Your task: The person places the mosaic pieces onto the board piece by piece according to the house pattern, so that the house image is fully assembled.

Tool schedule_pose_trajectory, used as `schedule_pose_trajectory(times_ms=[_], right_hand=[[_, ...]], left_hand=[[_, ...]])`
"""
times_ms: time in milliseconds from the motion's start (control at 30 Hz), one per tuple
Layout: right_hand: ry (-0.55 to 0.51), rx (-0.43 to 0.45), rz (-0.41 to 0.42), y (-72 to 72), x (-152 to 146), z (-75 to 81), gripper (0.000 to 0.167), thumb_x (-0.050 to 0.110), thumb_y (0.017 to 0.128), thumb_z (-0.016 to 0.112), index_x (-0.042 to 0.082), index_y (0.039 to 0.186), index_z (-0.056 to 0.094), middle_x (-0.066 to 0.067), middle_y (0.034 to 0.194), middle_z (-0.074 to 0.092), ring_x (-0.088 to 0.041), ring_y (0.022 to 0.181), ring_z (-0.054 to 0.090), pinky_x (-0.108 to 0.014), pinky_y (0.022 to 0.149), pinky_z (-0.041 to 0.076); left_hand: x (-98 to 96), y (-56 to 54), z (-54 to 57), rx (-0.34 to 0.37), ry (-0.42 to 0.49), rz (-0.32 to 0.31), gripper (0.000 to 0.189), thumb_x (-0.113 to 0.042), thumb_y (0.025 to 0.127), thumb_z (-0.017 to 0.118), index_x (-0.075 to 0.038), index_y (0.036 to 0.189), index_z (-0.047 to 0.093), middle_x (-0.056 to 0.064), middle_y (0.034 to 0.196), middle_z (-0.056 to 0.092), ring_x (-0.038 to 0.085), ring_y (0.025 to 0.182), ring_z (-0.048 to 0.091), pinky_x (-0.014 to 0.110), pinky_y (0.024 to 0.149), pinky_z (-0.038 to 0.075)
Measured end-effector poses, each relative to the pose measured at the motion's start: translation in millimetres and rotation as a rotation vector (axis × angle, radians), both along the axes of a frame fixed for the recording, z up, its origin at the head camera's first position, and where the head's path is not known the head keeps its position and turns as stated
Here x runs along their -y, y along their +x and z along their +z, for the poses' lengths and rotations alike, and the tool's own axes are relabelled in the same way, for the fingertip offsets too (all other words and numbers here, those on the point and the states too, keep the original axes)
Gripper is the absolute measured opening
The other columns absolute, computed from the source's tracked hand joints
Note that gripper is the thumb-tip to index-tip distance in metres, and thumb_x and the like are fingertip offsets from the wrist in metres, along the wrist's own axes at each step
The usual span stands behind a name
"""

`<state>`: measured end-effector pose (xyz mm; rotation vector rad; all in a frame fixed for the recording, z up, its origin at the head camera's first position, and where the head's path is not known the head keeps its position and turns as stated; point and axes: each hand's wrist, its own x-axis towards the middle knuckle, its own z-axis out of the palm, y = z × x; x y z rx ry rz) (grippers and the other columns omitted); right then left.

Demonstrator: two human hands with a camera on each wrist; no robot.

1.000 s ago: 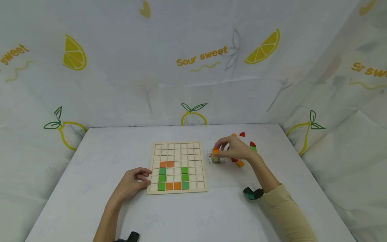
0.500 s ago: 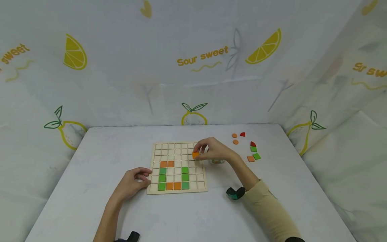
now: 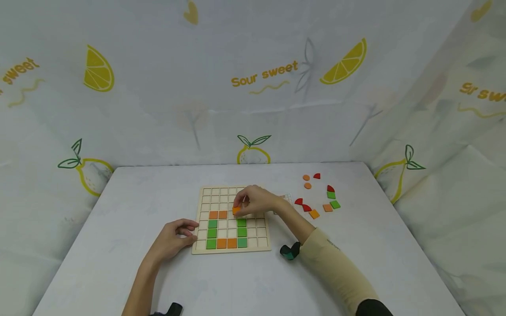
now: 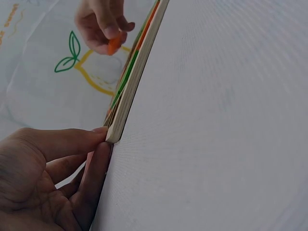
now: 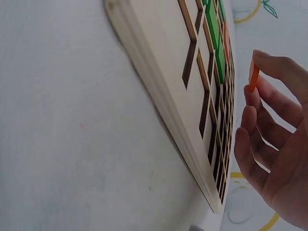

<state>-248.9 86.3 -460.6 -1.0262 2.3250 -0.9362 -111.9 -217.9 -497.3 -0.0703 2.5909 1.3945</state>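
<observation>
A square wooden grid board (image 3: 229, 252) lies on the table, with green and orange square tiles set in some cells. The left hand (image 3: 174, 237) holds the board's left edge near its front corner, thumb and fingertips against the wood. Between thumb and fingertips, the right hand (image 3: 254, 201) pinches an orange square tile (image 3: 236, 211) over the board. In the right wrist view this tile (image 5: 253, 76) is tilted up on edge, apart from the board (image 5: 159, 86). The tile hides the cell behind it, just beyond the right column of green tiles (image 3: 241, 223).
Loose pieces lie right of the board: orange discs (image 3: 307, 186), red quarter-circles (image 3: 306, 208), green squares (image 3: 335, 204) and orange squares (image 3: 314, 214). A small printed card (image 3: 288, 199) is partly hidden by the right forearm. A patterned cloth backdrop (image 3: 253, 109) stands behind the table.
The right hand has moved left from above the card to the middle of the board, carrying the orange square tile. The left hand has stayed at the board's edge.
</observation>
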Motion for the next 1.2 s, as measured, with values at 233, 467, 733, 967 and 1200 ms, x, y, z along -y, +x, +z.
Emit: schedule_pose_trajectory(times_ms=[233, 467, 733, 967, 1200], right_hand=[[0.046, -0.029, 0.04, -2.1, 12, -8.0, 0.019, 0.021, 0.09, 0.089, 0.011, 0.101, 0.079, 0.001, 0.091, 0.074, -0.003, 0.077, 0.06, -0.02, 0.074, 0.051], [0.063, -0.045, 0.031, 2.3, 16, -4.3, 0.022, 0.021, 0.09, 0.09, 0.01, 0.105, 0.078, -0.002, 0.096, 0.077, -0.003, 0.08, 0.062, -0.019, 0.077, 0.053], [0.024, 0.005, 0.004, 0.9, 8, -9.0, 0.014, 0.015, 0.094, 0.086, 0.008, 0.104, 0.079, -0.003, 0.098, 0.078, -0.005, 0.082, 0.064, -0.018, 0.079, 0.053], [0.035, -0.036, 0.011, 4.1, 8, -8.2, 0.009, 0.014, 0.095, 0.084, 0.011, 0.103, 0.08, 0.0, 0.091, 0.075, -0.005, 0.08, 0.062, -0.021, 0.077, 0.052], [0.08, -0.087, 0.001, 7.5, 7, -7.6, 0.009, 0.014, 0.096, 0.08, 0.013, 0.105, 0.079, 0.003, 0.093, 0.073, -0.005, 0.081, 0.06, -0.02, 0.077, 0.05]], left_hand=[[-0.5, -0.8, -0.7, 0.0, 0.002, -0.003, 0.038, -0.009, 0.089, 0.085, -0.003, 0.126, 0.074, 0.009, 0.11, 0.074, 0.014, 0.091, 0.064, 0.023, 0.078, 0.049], [-0.4, -0.7, -0.1, -0.011, -0.001, -0.007, 0.038, -0.009, 0.089, 0.085, -0.003, 0.125, 0.074, 0.008, 0.11, 0.074, 0.014, 0.091, 0.063, 0.022, 0.078, 0.049], [0.0, 0.0, -1.0, -0.006, -0.003, -0.001, 0.037, -0.007, 0.089, 0.083, -0.003, 0.125, 0.075, 0.009, 0.109, 0.073, 0.015, 0.091, 0.063, 0.022, 0.079, 0.049], [-0.4, -0.3, 0.5, -0.011, -0.009, -0.005, 0.037, -0.007, 0.089, 0.083, -0.002, 0.125, 0.074, 0.008, 0.108, 0.073, 0.014, 0.09, 0.063, 0.022, 0.078, 0.049], [-0.2, 0.4, 0.0, -0.007, -0.012, -0.003, 0.037, -0.006, 0.089, 0.083, -0.003, 0.125, 0.075, 0.008, 0.108, 0.074, 0.014, 0.09, 0.063, 0.022, 0.079, 0.049]])
